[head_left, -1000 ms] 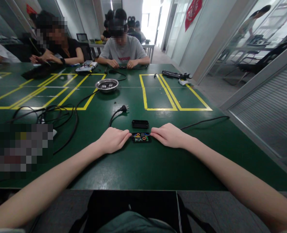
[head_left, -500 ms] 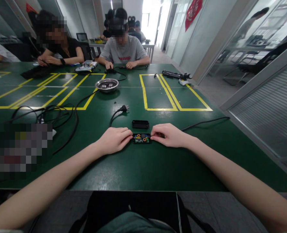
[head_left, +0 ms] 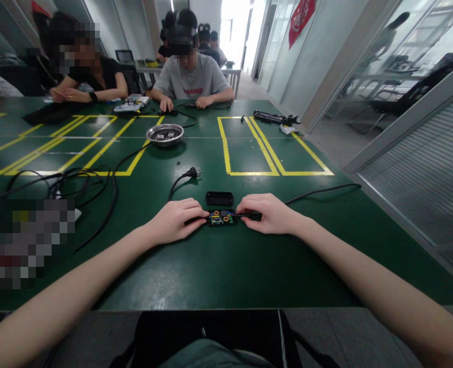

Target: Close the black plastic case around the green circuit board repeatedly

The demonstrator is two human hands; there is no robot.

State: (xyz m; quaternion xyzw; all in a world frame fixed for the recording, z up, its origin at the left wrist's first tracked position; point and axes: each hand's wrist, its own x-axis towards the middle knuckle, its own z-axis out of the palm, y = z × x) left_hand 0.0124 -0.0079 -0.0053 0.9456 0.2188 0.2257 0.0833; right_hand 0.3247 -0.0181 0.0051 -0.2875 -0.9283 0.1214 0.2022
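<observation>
A small black case (head_left: 221, 224) lies with its open side up on the green table, showing a circuit board (head_left: 216, 221) with copper-coloured coils. At its left end, my left hand (head_left: 180, 220) is closed, thumb and fingers pinching a dark cord where it meets the case. My right hand (head_left: 266, 213) pinches the black cable (head_left: 254, 215) at the right end. Just beyond the case lies its matching black half shell (head_left: 219, 198), hollow side up. The black power plug (head_left: 191, 173) rests farther off, its cord running behind my left hand.
A metal bowl (head_left: 165, 135) holds small metal parts. Coiled black cables (head_left: 76, 179) and a blurred-out object (head_left: 23, 245) lie left. Yellow tape (head_left: 252, 174) marks the table. A black folded tripod-like item (head_left: 274, 117) lies far right. Co-workers sit across the table.
The view has shifted slightly. Both hands stay at the case's ends; more of the dark cord and the black cable shows between my fingers. The half shell and plug rest as before.
</observation>
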